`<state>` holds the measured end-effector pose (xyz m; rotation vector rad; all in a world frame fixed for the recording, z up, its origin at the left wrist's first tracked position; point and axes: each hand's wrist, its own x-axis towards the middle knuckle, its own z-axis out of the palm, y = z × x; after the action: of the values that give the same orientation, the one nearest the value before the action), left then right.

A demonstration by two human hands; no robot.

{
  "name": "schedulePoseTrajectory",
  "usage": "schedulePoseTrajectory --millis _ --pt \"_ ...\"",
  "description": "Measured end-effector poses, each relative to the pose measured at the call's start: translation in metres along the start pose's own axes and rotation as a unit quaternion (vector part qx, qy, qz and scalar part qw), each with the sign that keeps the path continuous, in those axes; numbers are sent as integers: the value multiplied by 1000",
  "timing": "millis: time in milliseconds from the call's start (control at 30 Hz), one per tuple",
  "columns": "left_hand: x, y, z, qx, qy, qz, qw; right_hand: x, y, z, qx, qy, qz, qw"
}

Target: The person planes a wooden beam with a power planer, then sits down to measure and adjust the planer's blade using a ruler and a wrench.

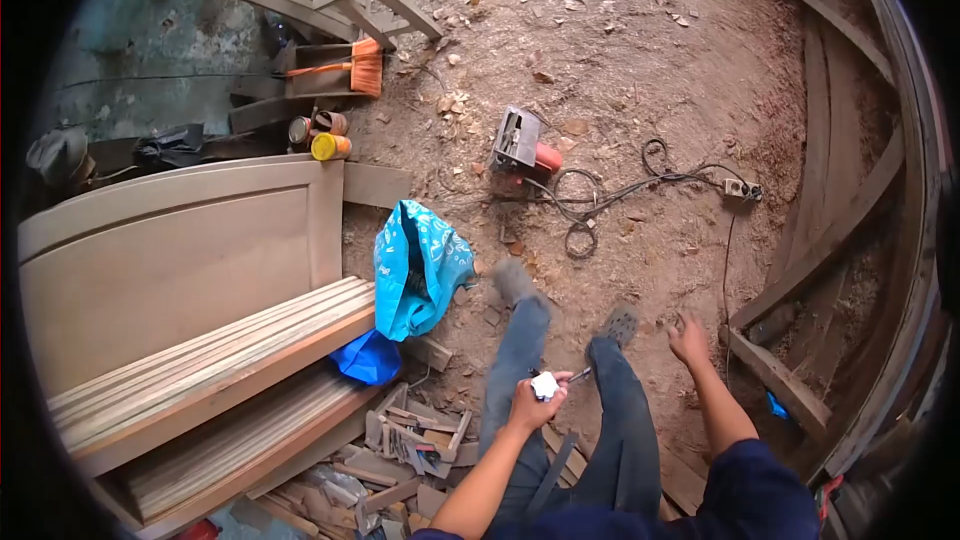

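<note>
Landmark taken: light blue plastic bag (420,275) lying crumpled on the dirt floor

- Left hand (527,402) seen below and right of the bag, fingers closed around a small white block-shaped object (544,385); a thin grey rod (578,375) is pinched alongside it
- Right hand (689,338) noted further right of the bag, fingers loosely spread, nothing held
- Red and grey power tool (522,148) set above and right of the bag, its black cable (600,202) coiled on the ground
- Pale wooden planks (210,360) stacked just left of the bag
</note>
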<state>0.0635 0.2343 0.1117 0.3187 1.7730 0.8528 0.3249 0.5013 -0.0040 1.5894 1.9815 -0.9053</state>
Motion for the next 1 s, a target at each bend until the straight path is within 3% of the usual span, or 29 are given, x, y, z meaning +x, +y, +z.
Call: schedulePoseTrajectory --millis 67,100,133,200,233,333,367,400,433,467,533,600,800,833,933,1000 --pt "16 7 -3 -23 6 41 999 34 -46 -3 13 12 -40 999" --pt "24 -6 -5 -29 -19 -14 999 48 -81 -12 26 3 -45 999" --pt "30 -6 -10 -37 -20 -6 999 68 -113 -21 42 1 -54 998" --pt "63 -20 -33 73 -53 -12 996 140 -151 -6 83 44 -149 984" --pt "80 -46 -40 116 -61 75 989 174 -177 -2 120 58 -176 975" --pt "95 -35 -59 136 -78 59 986 297 -255 29 97 86 -239 962" --pt "100 -24 -69 61 -145 2 987 346 -273 52 112 79 -252 958" --pt "106 -33 -73 57 -154 -17 986 398 -278 86 69 164 -319 931" --pt "109 -44 -76 95 -162 54 981 424 -307 84 58 103 -310 944" --pt "109 -51 -80 129 -170 124 969 458 -323 102 48 105 -312 943" --pt "121 -37 -93 82 -82 107 988 523 -350 134 -28 52 -298 953" --pt "126 -34 -99 98 -49 102 989 591 -355 175 -48 20 -271 961" --pt "120 -37 -92 93 34 48 994 624 -393 185 -164 101 -350 917" --pt "119 -37 -91 74 26 42 996 619 -388 189 -118 136 -390 903" --pt "124 -36 -89 33 34 57 997 625 -380 187 -195 170 -404 878" --pt "123 -40 -88 13 8 38 999 620 -383 171 -132 177 -335 916"
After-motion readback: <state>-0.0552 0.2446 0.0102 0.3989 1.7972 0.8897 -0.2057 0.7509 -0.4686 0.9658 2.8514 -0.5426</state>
